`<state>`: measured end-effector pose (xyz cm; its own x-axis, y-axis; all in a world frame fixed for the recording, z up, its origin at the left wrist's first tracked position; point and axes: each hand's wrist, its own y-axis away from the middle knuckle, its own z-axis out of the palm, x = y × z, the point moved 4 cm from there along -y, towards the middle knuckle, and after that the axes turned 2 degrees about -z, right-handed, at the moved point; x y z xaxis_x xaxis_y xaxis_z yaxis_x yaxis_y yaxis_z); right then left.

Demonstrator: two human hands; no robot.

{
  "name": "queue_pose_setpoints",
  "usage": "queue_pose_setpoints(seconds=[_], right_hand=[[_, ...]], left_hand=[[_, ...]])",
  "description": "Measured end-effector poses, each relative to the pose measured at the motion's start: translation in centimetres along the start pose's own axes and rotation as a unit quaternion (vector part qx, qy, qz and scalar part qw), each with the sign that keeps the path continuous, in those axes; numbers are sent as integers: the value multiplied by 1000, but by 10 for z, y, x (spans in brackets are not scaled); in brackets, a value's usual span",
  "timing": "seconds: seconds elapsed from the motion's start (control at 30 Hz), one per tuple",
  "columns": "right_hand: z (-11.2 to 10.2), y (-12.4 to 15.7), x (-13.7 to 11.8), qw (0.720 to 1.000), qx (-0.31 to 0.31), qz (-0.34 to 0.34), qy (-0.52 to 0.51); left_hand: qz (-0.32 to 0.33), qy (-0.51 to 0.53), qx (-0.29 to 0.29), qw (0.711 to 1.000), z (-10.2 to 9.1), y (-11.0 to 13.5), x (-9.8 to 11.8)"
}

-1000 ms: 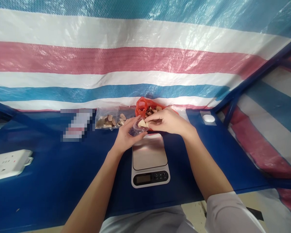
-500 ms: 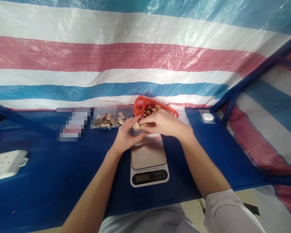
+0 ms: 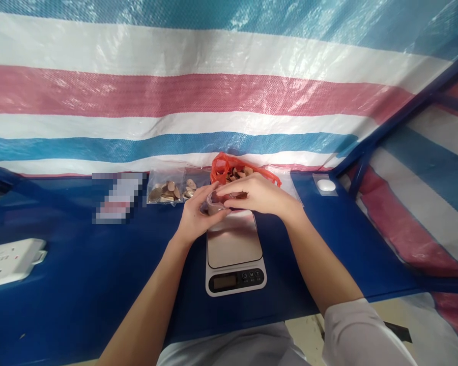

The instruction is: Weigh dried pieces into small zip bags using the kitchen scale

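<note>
My left hand (image 3: 195,212) is closed round a small clear plastic bag (image 3: 214,205), keeping its mouth apart above the far edge of the kitchen scale (image 3: 234,241). At the bag's mouth is my right hand (image 3: 258,193), fingers curled, with brown dried slices (image 3: 241,195) partly showing under them. How many slices it holds is hidden. Just behind the hands, a red plastic bag (image 3: 220,165) lies spread with more slices inside. To the left lies a clear bag of slices (image 3: 164,192), with another small bag of slices (image 3: 190,188) beside it.
A white power strip (image 3: 13,260) lies at the left of the blue table (image 3: 99,284). A blurred-out item (image 3: 120,198) lies farther back. At the right is a white oval object (image 3: 325,185) on clear plastic. Striped sheeting (image 3: 175,91) hangs behind the table.
A pale slice that showed at the small bag's mouth under my right fingertips is no longer seen there. My right fingers have spread slightly. The view has tilted up a little.
</note>
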<state>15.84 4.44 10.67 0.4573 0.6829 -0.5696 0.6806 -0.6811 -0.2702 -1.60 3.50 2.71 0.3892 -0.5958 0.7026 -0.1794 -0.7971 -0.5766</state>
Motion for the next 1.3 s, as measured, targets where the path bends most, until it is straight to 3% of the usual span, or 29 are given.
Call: queue_pose_setpoints(seconds=[0.17,0.33,0.73,1.0,1.3], right_hand=[[-23,14,23,997,47,54,-26],[-37,26,61,985,39,152,74],[-8,17,92,942,-52,232,238],[3,13,97,939,-65,235,243],[-3,15,96,972,-21,196,126]], left_hand=[[-22,13,30,999,-4,0,-4],[-38,15,37,998,-5,2,-12],[-35,19,30,999,-3,3,-17],[-42,7,30,999,-3,4,-18],[-45,15,32,998,-2,3,-15]])
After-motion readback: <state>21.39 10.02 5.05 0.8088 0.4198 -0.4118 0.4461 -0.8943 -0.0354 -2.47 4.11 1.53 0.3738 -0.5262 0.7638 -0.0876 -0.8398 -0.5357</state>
